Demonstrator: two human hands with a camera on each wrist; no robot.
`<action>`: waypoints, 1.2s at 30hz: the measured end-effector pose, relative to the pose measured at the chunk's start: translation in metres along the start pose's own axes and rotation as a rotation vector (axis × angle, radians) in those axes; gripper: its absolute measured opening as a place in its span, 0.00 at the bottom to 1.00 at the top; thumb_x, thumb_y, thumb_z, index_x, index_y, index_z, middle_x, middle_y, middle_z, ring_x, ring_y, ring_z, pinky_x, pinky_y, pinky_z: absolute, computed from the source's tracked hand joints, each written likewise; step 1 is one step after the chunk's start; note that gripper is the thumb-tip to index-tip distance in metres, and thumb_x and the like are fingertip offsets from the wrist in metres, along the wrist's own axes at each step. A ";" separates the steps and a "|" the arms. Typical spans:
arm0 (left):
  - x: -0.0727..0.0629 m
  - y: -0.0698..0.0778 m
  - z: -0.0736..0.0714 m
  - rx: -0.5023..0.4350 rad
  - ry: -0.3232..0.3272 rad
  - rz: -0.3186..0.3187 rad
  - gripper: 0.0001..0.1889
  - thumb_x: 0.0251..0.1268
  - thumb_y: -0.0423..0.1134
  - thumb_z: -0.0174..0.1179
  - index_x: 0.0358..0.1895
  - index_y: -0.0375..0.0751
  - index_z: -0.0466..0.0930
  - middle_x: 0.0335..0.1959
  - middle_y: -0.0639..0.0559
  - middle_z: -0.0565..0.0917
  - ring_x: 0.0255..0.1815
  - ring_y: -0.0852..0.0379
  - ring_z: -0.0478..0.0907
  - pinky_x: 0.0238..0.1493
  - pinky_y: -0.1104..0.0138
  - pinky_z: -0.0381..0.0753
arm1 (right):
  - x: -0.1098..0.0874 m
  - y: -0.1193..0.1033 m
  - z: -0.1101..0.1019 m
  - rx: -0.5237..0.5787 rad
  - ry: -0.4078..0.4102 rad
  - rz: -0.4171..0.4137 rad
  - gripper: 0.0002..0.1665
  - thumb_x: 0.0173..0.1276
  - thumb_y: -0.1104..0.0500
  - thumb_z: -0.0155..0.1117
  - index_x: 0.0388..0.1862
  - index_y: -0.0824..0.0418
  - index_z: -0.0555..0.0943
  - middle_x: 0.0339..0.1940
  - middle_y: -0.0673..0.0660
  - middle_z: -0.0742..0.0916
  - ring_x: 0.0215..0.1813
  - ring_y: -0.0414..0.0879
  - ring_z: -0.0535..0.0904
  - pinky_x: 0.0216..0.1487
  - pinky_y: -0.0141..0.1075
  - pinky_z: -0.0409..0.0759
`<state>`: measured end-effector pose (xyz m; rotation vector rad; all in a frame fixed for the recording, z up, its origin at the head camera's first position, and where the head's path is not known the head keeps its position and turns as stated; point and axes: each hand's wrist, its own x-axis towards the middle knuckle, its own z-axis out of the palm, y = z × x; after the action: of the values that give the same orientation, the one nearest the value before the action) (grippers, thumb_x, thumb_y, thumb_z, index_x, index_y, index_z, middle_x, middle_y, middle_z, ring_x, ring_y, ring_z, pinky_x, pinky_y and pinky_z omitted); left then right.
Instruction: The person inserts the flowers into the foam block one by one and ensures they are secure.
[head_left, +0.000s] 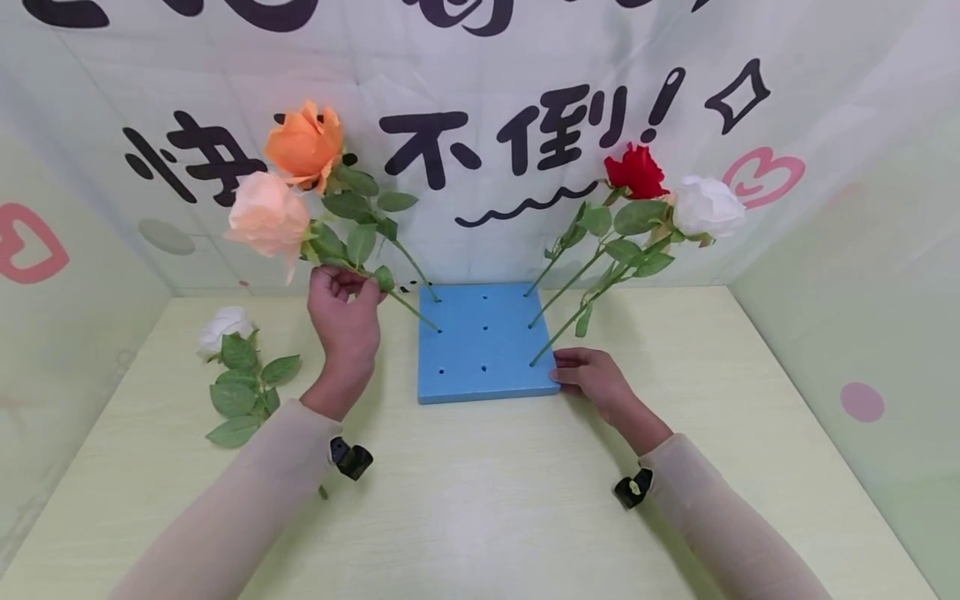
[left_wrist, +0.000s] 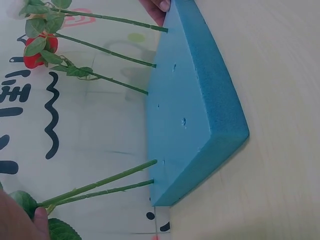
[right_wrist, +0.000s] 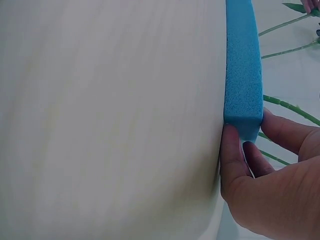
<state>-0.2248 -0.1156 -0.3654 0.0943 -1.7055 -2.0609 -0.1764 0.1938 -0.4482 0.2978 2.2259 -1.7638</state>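
My left hand [head_left: 343,321] pinches the stem of a peach rose [head_left: 268,212] just below its bloom. That stem slants down into the middle hole on the left side of a blue foam block [head_left: 510,350]. Behind it an orange rose [head_left: 306,143] stands in the back left hole. At the block's near right corner my right hand [head_left: 596,383] grips the edge, thumb and fingers on different faces in the right wrist view. Three stems stand along the right side, bearing a red rose [head_left: 636,172], a white rose [head_left: 707,206] and a pale bloom mostly hidden behind the white one.
Another white rose [head_left: 228,327] lies on the pale wooden table [head_left: 465,517] to the left, its stem partly under my left forearm. A printed cloth [head_left: 465,75] with black characters hangs right behind the block. Several holes in the block hold no stem.
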 end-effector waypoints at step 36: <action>-0.001 -0.015 0.020 0.297 -0.091 0.023 0.11 0.65 0.27 0.57 0.49 0.35 0.71 0.39 0.51 0.74 0.42 0.55 0.72 0.44 0.68 0.76 | 0.001 0.002 0.000 0.003 -0.007 0.001 0.28 0.68 0.67 0.62 0.67 0.71 0.70 0.61 0.68 0.77 0.48 0.45 0.81 0.54 0.39 0.81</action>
<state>-0.2352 -0.0949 -0.3751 0.0748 -2.0490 -1.8071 -0.1767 0.1943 -0.4502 0.2929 2.2180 -1.7659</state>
